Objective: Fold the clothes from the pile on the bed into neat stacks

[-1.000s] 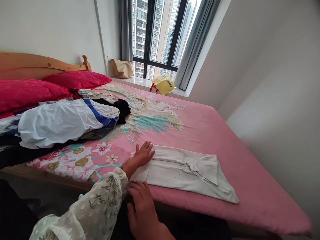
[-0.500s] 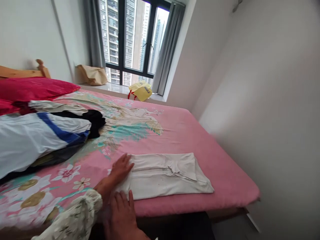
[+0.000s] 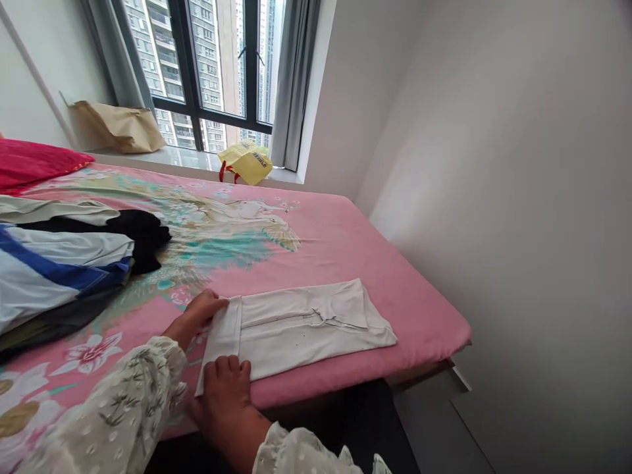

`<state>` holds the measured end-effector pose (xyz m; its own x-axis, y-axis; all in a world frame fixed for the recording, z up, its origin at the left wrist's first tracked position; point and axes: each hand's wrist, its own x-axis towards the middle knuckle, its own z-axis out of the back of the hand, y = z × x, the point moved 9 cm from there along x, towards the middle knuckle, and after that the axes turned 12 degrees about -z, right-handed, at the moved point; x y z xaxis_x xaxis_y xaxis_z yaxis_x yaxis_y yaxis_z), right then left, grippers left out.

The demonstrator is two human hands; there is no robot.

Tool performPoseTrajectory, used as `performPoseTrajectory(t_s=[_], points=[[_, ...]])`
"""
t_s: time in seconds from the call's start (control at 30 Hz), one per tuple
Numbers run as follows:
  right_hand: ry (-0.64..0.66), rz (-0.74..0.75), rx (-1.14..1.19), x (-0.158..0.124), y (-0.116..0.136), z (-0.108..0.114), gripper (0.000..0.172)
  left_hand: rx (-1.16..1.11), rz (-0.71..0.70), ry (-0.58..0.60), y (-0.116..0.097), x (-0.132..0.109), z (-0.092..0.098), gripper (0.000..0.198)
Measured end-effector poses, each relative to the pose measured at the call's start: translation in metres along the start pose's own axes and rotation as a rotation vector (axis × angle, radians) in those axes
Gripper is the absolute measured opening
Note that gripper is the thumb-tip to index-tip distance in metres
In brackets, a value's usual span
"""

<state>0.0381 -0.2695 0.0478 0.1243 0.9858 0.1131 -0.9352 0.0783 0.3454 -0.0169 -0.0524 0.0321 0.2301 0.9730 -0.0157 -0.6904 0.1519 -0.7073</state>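
A folded white shirt (image 3: pixel 306 326) lies flat along the near edge of the bed, its hem end toward the left. At the far corner of that hem end, my left hand (image 3: pixel 203 309) pinches the cloth between thumb and fingers. Closer to me, the fingers of my right hand (image 3: pixel 227 385) are curled over the near edge of the same end. The right thumb is hidden from view. Both hands grip the shirt at its left end, roughly in line across its width.
A heap of clothes (image 3: pixel 64 257), white, blue and black, lies on the left of the pink flowered bedsheet (image 3: pixel 340 243). Behind it is a red pillow (image 3: pixel 39 163). On the windowsill stand a brown paper bag (image 3: pixel 123 128) and a yellow bag (image 3: pixel 247 162). A wall (image 3: pixel 494 164) rises at the right.
My hands have gone from lying spread on the shirt to gripping its left end. The shirt now sits slightly askew, and the view has turned to the right.
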Motion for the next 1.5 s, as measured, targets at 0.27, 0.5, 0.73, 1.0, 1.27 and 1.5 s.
performPoseTrajectory(t_s=[0.27,0.5,0.73,1.0,1.27,1.5], points=[[0.043,-0.027,0.035,0.004,0.001,-0.013,0.034,0.092,-0.219,-0.073,0.000,-0.007,0.015,0.041],[-0.030,-0.057,0.111,0.000,-0.003,-0.004,0.020,0.172,-0.643,0.056,-0.012,-0.037,0.018,0.038],[-0.242,0.000,0.517,-0.009,-0.022,0.054,0.035,0.284,-0.773,0.105,-0.032,-0.012,0.008,0.032],[-0.238,-0.385,1.407,-0.017,-0.132,0.104,0.037,-0.258,-0.469,0.355,-0.134,0.021,0.008,0.042],[-0.594,-0.813,1.525,-0.059,-0.307,0.142,0.054,-0.296,-0.683,0.620,-0.339,0.015,-0.125,0.038],[-0.670,-1.015,1.494,-0.067,-0.402,0.123,0.052,-0.081,-0.716,0.615,-0.385,0.040,-0.270,0.028]])
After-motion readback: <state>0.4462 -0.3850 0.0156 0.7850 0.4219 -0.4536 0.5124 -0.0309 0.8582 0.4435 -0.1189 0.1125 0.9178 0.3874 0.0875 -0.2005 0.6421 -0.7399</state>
